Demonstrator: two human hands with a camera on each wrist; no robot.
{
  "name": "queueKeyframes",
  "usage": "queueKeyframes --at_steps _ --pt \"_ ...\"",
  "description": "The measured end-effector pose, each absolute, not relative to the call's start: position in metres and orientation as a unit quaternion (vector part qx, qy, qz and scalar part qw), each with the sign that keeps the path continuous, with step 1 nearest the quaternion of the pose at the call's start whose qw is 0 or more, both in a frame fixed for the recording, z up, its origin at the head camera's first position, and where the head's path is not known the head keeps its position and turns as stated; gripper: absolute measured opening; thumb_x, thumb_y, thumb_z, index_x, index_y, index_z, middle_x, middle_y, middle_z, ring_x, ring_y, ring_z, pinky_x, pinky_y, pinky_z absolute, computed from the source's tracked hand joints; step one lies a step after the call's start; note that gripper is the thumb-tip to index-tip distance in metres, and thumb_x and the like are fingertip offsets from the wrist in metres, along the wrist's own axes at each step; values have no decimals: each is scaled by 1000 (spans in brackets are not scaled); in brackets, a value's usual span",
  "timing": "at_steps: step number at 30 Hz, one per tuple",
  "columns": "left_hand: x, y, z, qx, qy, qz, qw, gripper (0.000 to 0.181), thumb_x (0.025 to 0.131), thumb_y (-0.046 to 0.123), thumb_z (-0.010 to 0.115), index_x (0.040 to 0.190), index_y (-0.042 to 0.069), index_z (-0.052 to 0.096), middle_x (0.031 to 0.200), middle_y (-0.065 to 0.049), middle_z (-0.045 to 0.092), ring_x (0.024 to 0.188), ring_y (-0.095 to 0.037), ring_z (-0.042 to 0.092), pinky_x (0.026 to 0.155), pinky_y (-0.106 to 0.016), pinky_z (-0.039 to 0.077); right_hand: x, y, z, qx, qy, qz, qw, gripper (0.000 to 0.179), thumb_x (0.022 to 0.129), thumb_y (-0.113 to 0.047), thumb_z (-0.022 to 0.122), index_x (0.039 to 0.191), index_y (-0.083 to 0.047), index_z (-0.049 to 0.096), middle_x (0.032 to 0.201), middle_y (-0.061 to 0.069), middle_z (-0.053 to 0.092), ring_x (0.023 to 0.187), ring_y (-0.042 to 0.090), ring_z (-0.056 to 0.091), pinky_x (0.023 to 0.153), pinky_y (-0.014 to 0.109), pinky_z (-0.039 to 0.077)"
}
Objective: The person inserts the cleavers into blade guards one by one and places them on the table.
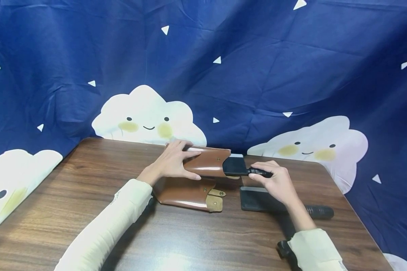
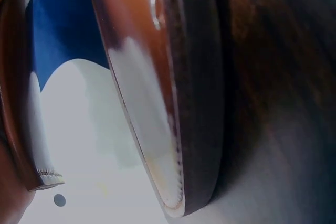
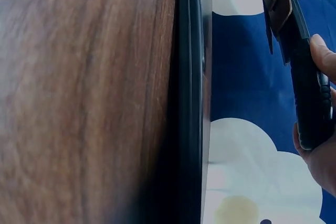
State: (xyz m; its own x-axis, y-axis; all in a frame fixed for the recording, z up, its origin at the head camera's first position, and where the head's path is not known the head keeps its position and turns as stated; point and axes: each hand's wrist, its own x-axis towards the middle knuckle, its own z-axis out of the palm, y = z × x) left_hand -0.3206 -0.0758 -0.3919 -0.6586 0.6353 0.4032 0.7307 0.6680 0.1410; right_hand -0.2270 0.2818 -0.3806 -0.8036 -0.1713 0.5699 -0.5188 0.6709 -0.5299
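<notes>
My left hand [image 1: 174,160] grips a glossy brown leather sheath [image 1: 207,162], raised off the table near its back edge. The black handle [image 1: 260,172] of a cleaver is held in my right hand [image 1: 276,182]. Its black blade [image 1: 234,165] is partly inside the sheath's right-hand opening; the rest of the blade is hidden by leather. In the right wrist view, thumb and fingers wrap the handle [image 3: 310,98], and the sheath mouth [image 3: 278,1] shows above it. The left wrist view shows the raised sheath [image 2: 18,103] at its left side.
A second brown sheath [image 1: 183,194] lies on the wooden table [image 1: 203,233] below the raised one, its tan snap flap [image 1: 214,203] unfastened. Another black cleaver [image 1: 257,199] lies at the right, partly under my right forearm. A blue cloud-patterned cloth [image 1: 244,75] hangs behind the table.
</notes>
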Motion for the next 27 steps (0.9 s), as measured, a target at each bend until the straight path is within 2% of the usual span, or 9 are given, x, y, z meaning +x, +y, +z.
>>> queueKeyframes --at_steps 6,16,27 --pt "-321 -74 -391 -383 -896 -149 167 90 65 81 73 139 28 65 137 -9 51 123 -28 43 99 -49 35 -228 279 -380 201 -876 363 247 29 76 -4 88 104 -3 80 105 6 76 97 13 61 81 12 44" --pt "-318 -71 -387 -379 -898 -149 167 90 66 81 72 139 29 66 137 -8 51 124 -30 44 94 -49 36 -230 269 -381 200 -875 362 250 29 76 -5 88 105 -4 80 105 5 76 98 15 61 82 12 44" --pt "-319 -67 -387 -389 -891 -159 172 89 66 79 74 138 28 66 134 -8 53 121 -28 45 95 -49 37 -231 261 -382 214 -864 367 269 30 75 -2 89 103 -1 80 104 7 76 99 18 63 84 13 44"
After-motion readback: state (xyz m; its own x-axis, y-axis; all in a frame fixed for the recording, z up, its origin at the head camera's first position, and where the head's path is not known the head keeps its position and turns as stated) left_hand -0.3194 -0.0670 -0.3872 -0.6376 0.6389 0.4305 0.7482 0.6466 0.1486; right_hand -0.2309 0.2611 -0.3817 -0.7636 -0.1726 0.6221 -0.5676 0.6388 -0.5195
